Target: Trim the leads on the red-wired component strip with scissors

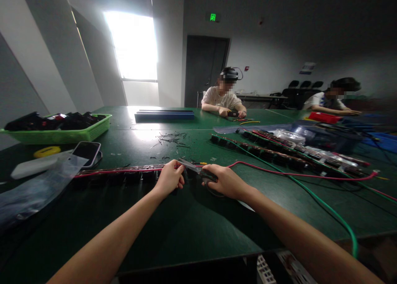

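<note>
My right hand (221, 180) is closed around the dark handles of a pair of scissors (191, 165), whose blades point left toward my other hand. My left hand (170, 177) has its fingers curled around the right end of a long black wired strip (136, 177); the exact grip is hidden behind the fingers. A red wire (260, 169) runs along this strip and out to the right across the table. The blade tips lie close to my left fingertips, and whether they touch anything there is unclear. A small yellow wire end (203, 163) shows just behind the scissors.
Dark offcuts (170, 139) lie scattered beyond my hands. More wired strips (263, 151) and a green cable (313, 195) are at right. At left are a green basket (99, 129), a phone (87, 153) and a plastic bag (40, 189). Two people (221, 98) work across the table.
</note>
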Demonstrator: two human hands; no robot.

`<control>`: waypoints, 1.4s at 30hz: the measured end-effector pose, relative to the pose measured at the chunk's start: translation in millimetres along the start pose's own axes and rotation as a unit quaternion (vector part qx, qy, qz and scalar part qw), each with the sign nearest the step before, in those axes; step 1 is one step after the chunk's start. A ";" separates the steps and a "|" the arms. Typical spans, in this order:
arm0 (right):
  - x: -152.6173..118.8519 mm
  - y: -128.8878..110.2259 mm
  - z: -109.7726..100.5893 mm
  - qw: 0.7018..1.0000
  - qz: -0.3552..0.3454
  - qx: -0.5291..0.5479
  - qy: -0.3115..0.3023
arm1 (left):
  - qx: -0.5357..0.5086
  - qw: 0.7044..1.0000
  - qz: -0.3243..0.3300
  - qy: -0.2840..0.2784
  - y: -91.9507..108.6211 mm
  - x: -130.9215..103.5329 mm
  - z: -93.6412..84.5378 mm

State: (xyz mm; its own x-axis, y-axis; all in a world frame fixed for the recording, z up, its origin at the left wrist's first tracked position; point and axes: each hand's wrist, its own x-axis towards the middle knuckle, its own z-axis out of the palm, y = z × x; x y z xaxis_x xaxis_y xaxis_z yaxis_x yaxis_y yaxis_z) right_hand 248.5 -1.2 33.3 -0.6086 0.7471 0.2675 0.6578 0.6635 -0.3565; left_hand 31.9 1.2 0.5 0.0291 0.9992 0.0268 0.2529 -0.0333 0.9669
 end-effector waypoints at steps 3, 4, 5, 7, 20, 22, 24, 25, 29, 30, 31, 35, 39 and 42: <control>-0.1 0.1 0.1 1.000 0.000 -0.010 0.002 | 0.001 1.000 0.000 -0.001 -0.2 0.2 0.2; -0.1 0.2 0.0 1.000 -0.001 -0.013 0.002 | 0.001 1.000 0.000 -0.001 -0.3 0.2 0.3; -0.1 0.2 0.0 1.000 -0.001 -0.015 0.002 | 0.001 1.000 0.000 -0.001 -0.3 0.2 0.3; -0.1 0.3 -0.2 1.000 -0.001 -0.017 0.002 | 0.003 1.000 -0.001 0.000 -0.1 0.1 0.5; -0.2 -1.3 -2.5 0.999 0.026 0.005 0.024 | 0.007 1.000 -0.010 0.004 1.3 -0.3 0.3; 0.0 -1.3 -2.1 0.999 0.029 0.010 0.030 | 0.007 1.000 -0.008 0.004 1.7 -0.8 0.1; 0.0 -1.5 -1.3 0.999 0.033 0.012 0.038 | 0.007 1.000 -0.006 0.005 2.2 -1.4 -0.1; -0.1 -1.8 -0.9 0.998 0.035 0.011 0.044 | 0.007 1.000 -0.006 0.005 2.5 -1.6 -0.2; -0.5 -4.1 -0.7 0.997 0.041 0.001 0.066 | 0.008 1.000 -0.005 0.005 3.1 -2.0 0.0; -0.7 -5.0 -0.9 0.997 0.042 -0.002 0.069 | 0.009 1.000 -0.004 0.006 2.9 -2.0 0.0; -0.9 -6.0 -0.9 0.996 0.044 -0.007 0.071 | 0.009 1.000 -0.003 0.007 2.7 -2.0 0.1; -2.1 -8.8 0.4 0.995 0.055 -0.036 0.079 | 0.010 1.000 -0.001 0.014 2.4 -2.4 0.2; -2.5 -9.0 4.7 0.995 0.049 -0.047 0.074 | 0.007 1.000 -0.005 0.017 3.1 -2.4 0.4; -1.9 -9.2 8.5 0.997 0.038 -0.029 0.057 | 0.006 1.000 -0.004 0.018 2.5 -1.5 0.5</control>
State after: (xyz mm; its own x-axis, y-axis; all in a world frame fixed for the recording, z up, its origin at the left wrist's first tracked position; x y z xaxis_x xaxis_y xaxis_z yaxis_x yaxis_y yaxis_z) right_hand 239.8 -9.0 28.5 -0.5044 0.7924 0.3430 0.7266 0.6041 -0.3273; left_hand 33.0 -0.4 2.7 -0.0075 0.9996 0.0276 0.2637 -0.0246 0.9643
